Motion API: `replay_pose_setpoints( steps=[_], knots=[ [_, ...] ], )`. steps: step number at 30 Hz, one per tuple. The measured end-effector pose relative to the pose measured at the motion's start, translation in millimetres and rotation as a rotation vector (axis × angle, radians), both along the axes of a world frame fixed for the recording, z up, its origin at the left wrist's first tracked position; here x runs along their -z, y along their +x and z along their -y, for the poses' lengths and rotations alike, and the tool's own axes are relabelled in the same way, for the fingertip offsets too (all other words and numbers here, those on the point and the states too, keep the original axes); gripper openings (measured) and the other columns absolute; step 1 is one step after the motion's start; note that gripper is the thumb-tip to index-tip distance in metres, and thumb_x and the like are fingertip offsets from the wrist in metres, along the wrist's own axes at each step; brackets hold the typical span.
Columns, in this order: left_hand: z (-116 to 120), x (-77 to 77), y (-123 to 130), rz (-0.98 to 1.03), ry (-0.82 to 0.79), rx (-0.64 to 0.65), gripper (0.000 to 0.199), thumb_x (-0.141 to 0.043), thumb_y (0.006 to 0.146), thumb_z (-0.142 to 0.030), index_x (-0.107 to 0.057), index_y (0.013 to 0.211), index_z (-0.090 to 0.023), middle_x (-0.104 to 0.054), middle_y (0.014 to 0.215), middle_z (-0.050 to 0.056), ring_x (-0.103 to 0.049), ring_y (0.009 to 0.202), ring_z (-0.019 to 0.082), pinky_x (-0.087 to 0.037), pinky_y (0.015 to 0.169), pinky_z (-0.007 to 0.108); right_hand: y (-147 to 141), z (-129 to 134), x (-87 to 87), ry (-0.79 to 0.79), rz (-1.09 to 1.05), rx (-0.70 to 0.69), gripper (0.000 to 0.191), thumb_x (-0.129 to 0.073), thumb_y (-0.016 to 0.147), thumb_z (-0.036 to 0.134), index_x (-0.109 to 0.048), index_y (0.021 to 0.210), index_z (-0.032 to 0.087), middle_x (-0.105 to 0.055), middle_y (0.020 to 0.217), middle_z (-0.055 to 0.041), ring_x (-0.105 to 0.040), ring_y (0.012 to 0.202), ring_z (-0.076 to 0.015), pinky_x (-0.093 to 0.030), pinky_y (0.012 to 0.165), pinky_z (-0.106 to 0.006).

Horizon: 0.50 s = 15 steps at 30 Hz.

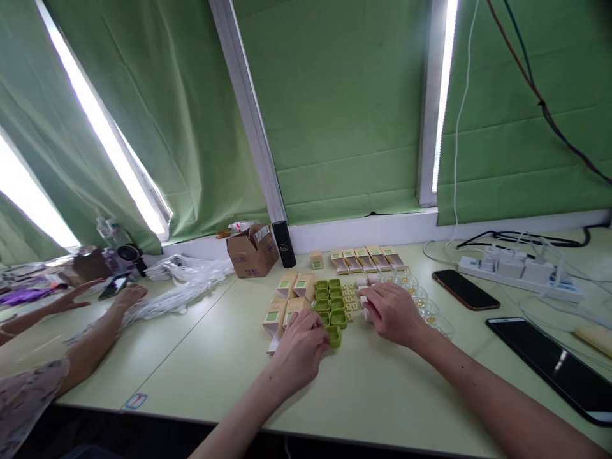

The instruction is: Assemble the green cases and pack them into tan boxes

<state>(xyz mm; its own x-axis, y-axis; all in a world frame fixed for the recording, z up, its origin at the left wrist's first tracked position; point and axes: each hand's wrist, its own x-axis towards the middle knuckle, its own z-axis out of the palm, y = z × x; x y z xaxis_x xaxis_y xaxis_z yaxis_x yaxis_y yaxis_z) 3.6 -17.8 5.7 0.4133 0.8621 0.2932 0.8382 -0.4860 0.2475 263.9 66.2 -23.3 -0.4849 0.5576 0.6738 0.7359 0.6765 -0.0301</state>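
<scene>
My left hand [301,347] is bent beside the nearest green tray [333,336], its fingertips at that tray's left side; whatever it holds is hidden. My right hand [389,312] reaches over small whitish pieces [367,315], fingers curled down and their tips hidden. Two columns of green trays [336,301] stand between the hands, with small yellowish squares [350,298] to their right. Open beige boxes [287,285] with green labels stand left of the trays, partly behind my left hand. Clear round cups [421,295] with yellow centres curve behind my right hand.
More beige boxes [366,260] line the back, near a black bottle [284,245] and a cardboard carton [252,251]. Phones [466,290] and a power strip [521,271] lie right. Another person's hands [131,295] are at far left near white strips [186,287].
</scene>
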Motion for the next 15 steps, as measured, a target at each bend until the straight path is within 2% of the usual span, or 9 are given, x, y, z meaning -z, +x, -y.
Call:
replay_pose_setpoints(
  steps=[4,5,7,10,15],
  knots=[
    [-20,-13.9,14,0.436,-0.099,0.065,0.001,-0.073,0.088,-0.022,-0.073,0.088,-0.023,-0.072,0.11,0.005,-0.065,0.109,0.025,-0.049,0.102,0.044,-3,3,3.7,0.09,-0.117,-0.162,0.03,-0.049,0.098,0.018,-0.061,0.126,0.016,-0.075,0.117,-0.015,-0.068,0.109,-0.0291,-0.051,0.095,-0.043],
    [-29,-15.2,18,0.554,-0.143,0.073,0.004,-0.074,0.087,-0.025,-0.072,0.088,-0.022,-0.073,0.107,0.005,-0.066,0.105,0.024,-0.051,0.099,0.041,-5,4,4.7,0.102,-0.149,-0.198,0.032,-0.051,0.099,0.02,-0.058,0.13,0.017,-0.074,0.121,-0.0155,-0.067,0.112,-0.0302,-0.052,0.097,-0.044],
    [-50,-14.4,27,0.773,-0.292,0.069,0.021,-0.079,0.085,-0.038,-0.072,0.088,-0.018,-0.073,0.095,0.006,-0.067,0.093,0.023,-0.054,0.086,0.036,-7,4,6.8,0.114,-0.215,-0.245,0.04,-0.054,0.099,0.024,-0.05,0.138,0.018,-0.071,0.125,-0.0165,-0.066,0.117,-0.0322,-0.054,0.097,-0.047],
    [-76,-7.7,39,1.092,-0.484,0.135,0.042,-0.091,0.072,-0.049,-0.072,0.088,-0.015,-0.072,0.084,0.003,-0.066,0.08,0.017,-0.053,0.081,0.03,-9,2,9.1,0.075,-0.322,-0.245,0.048,-0.06,0.098,0.03,-0.044,0.143,0.021,-0.068,0.127,-0.0164,-0.065,0.116,-0.0337,-0.057,0.095,-0.05],
    [-92,3.8,48,1.364,-0.726,0.328,0.046,-0.097,0.068,-0.047,-0.073,0.087,-0.012,-0.073,0.087,0.007,-0.071,0.081,0.017,-0.055,0.086,0.031,-11,-2,10.8,-0.053,-0.484,-0.193,0.047,-0.066,0.095,0.034,-0.05,0.138,0.025,-0.067,0.121,-0.013,-0.065,0.108,-0.0327,-0.059,0.089,-0.049]
  ],
)
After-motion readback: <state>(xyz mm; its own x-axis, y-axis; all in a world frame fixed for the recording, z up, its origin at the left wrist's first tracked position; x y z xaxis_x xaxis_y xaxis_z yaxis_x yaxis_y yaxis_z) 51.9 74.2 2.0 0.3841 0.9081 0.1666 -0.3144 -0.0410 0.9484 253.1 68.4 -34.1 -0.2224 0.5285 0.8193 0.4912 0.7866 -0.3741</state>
